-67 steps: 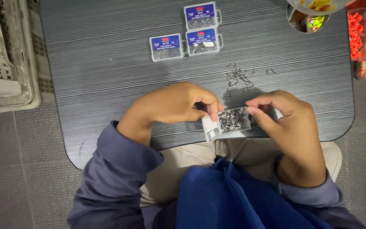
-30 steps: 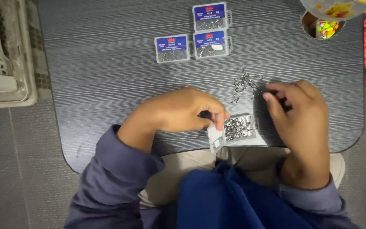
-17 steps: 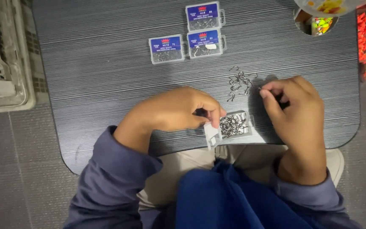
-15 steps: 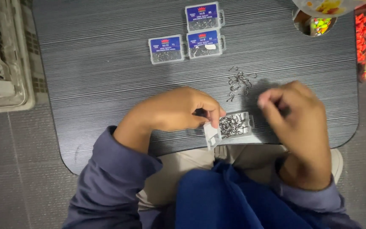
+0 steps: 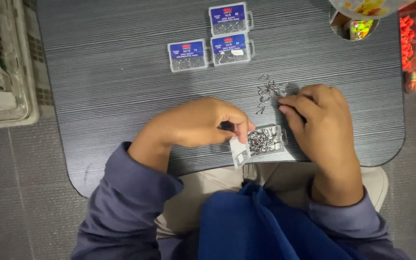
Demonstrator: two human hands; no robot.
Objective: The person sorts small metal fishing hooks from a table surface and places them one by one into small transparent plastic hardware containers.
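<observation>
Crate: at far left we see a pale plastic crate [image 5: 1,72] beside the dark table [image 5: 121,96].
Closed boxes: three small blue-labelled boxes [image 5: 215,38] lie near the table's far edge.
Left hand: our left hand [image 5: 203,123] pinches the left edge of the open clear box [image 5: 261,144], fingers closed on it.
Open box: it sits at the near table edge, full of small metal hooks, between both hands.
Loose hooks: a small pile of hooks [image 5: 268,91] lies just beyond the open box.
Right hand: our right hand [image 5: 321,125] has its fingertips [image 5: 285,103] drawn together at the pile's edge; we cannot tell whether they pinch a hook.
</observation>
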